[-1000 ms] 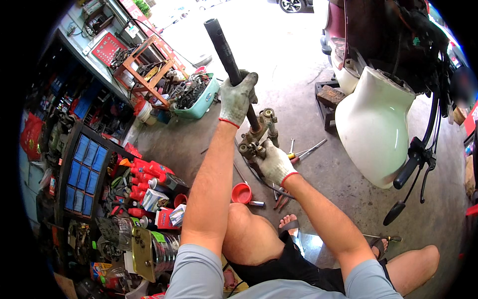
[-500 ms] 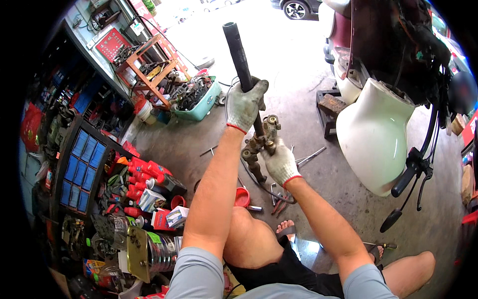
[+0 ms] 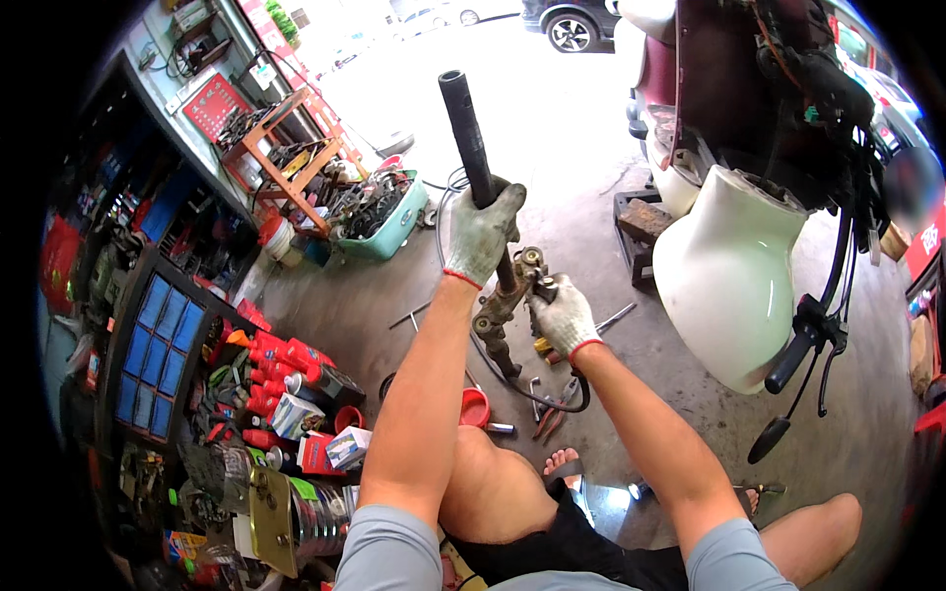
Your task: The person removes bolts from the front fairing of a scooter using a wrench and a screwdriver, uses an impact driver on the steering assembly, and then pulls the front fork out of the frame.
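My left hand, in a whitish work glove with a red cuff, is wrapped round the dark tube of a steering stem. The tube stands tilted, its open end up and away from me. Below that hand, the stem ends in a grimy metal bracket with round bosses and short arms. My right hand, gloved alike, is closed at the right side of the bracket. Its fingers pinch a small metal part there; whether this is loose or fixed to the bracket, I cannot tell.
Pliers, wrenches and a black hose lie on the floor below. A red funnel is by my knee. Red bottles and boxes crowd the left, beyond them a teal tub of parts. A partly stripped white scooter stands right.
The stem has sunk slightly in view with my left hand on it. My right hand has shifted a little right and down, showing more of the bracket. A yellow-handled tool shows behind it.
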`<state>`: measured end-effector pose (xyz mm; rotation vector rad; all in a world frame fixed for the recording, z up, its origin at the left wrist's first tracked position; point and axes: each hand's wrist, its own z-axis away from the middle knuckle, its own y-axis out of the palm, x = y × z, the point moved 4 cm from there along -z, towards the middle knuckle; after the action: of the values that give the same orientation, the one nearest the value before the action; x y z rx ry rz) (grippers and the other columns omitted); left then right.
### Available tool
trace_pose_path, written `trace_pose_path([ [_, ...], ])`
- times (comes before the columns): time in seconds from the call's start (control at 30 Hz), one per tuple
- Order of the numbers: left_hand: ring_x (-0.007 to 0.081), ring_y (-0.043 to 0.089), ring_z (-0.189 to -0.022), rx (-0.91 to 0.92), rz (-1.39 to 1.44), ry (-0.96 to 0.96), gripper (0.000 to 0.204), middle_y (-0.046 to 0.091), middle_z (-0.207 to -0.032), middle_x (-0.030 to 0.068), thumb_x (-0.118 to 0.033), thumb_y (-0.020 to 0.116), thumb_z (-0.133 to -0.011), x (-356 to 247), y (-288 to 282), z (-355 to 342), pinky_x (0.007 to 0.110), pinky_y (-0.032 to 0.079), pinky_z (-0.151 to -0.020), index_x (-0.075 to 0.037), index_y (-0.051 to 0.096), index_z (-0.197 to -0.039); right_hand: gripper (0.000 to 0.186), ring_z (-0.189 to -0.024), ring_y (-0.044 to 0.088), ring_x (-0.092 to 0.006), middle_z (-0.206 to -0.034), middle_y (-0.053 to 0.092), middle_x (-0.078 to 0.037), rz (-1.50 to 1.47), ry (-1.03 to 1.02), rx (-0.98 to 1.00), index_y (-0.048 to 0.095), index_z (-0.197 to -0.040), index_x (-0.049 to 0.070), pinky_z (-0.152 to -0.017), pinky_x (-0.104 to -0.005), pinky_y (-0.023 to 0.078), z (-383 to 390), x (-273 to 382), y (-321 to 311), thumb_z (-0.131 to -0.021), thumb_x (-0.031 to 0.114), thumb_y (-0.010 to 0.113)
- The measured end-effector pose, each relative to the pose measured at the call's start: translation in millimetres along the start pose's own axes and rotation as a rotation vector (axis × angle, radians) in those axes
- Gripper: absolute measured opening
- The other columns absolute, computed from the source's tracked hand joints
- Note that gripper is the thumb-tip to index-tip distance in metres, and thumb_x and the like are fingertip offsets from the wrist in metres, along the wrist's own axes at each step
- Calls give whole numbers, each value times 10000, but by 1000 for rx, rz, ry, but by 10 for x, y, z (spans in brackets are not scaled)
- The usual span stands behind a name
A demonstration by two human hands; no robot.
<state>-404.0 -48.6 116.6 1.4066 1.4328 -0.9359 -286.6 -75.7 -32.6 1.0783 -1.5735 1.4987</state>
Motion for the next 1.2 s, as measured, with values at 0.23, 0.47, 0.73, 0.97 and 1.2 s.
trace_pose_path([
  [0.23, 78, 393, -432, -4, -53, 25, 147, 434, -551, -30, -137, 658, -907, 22, 23, -23, 264, 382, -449, -40, 570, -840, 345, -929, 643, -462, -923, 670, -282, 253, 72, 40, 525, -1129, -5, -797, -516, 502, -197, 26, 224, -890, 226, 617],
  [0.47, 80, 405, -447, 13, -53, 54, 138, 443, -563, -30, -135, 639, -919, 27, 13, -4, 267, 396, -465, -39, 570, -847, 361, -932, 643, -472, -927, 670, -284, 247, 110, 62, 520, -1167, -6, -804, -534, 498, -114, 76, 209, -900, 226, 595],
  [0.73, 81, 394, -437, -17, -29, 49, 147, 440, -558, -30, -136, 653, -913, 46, 2, -43, 268, 387, -454, -26, 576, -852, 395, -956, 636, -461, -949, 672, -274, 146, 15, 13, 524, -1159, 7, -810, -520, 499, -202, -43, 179, -885, 265, 643],
  [0.97, 80, 381, -428, -28, -11, 34, 163, 431, -541, -34, -146, 667, -911, 39, -23, -49, 265, 372, -444, -25, 586, -839, 335, -938, 640, -447, -927, 671, -269, 124, -27, 14, 534, -1095, 11, -795, -506, 499, -139, -35, 146, -872, 230, 654],
  [1.2, 82, 377, -430, -50, -5, 38, 155, 428, -545, -31, -138, 664, -907, 31, -22, -52, 268, 372, -445, -29, 585, -832, 325, -939, 641, -442, -918, 674, -259, 14, 30, -45, 553, -1089, 18, -793, -496, 499, -82, -67, 63, -860, 219, 668],
])
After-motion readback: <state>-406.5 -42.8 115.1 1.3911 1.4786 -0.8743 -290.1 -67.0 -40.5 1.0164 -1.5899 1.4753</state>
